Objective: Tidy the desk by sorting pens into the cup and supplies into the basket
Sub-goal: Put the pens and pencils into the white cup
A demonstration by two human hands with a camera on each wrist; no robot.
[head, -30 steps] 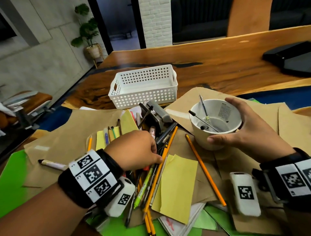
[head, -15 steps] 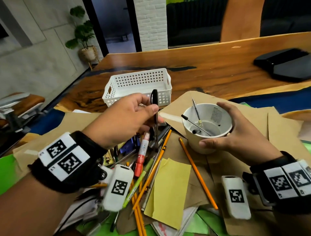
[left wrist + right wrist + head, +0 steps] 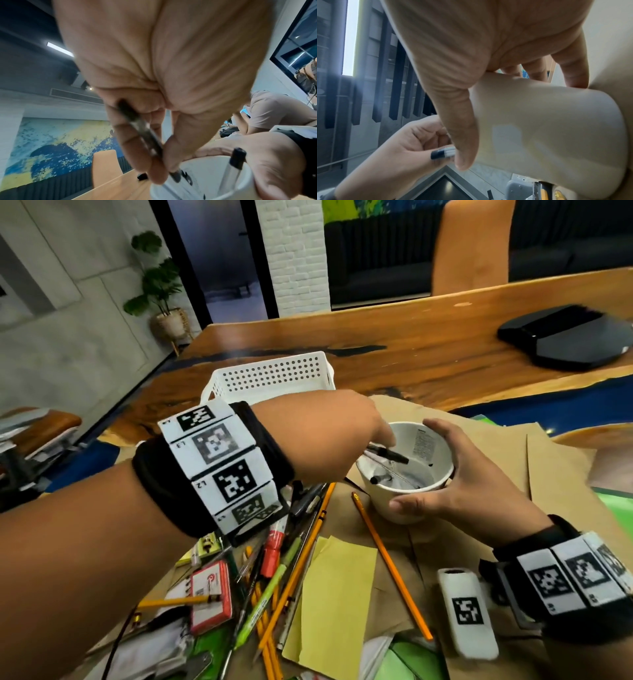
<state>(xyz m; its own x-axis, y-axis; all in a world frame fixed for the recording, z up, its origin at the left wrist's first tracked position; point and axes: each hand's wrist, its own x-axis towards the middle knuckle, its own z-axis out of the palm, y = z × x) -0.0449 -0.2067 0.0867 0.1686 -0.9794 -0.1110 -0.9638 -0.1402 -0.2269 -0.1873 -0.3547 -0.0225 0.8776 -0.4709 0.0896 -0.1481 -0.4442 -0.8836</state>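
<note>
A white cup (image 3: 400,510) stands on brown paper with a couple of pens inside. My right hand (image 3: 455,491) grips its side, thumb in front and fingers behind; the right wrist view shows the cup wall (image 3: 547,128) in that grip. My left hand (image 3: 349,436) hovers over the cup's left rim and pinches a black pen (image 3: 394,454), its tip pointing down into the cup. In the left wrist view the pen (image 3: 142,129) lies between thumb and fingers above the cup (image 3: 205,181). A white perforated basket (image 3: 274,378) sits behind my left wrist.
Pencils (image 3: 390,566), a green pen (image 3: 263,604), a red marker (image 3: 272,546), a red-edged card (image 3: 210,594) and yellow paper (image 3: 334,597) litter the near desk. A black device (image 3: 561,337) lies at the far right. A chair back (image 3: 472,244) stands beyond.
My left hand lifted a black pen out of the pile and carried it right, over the cup's rim. My right hand kept its grip on the cup.
</note>
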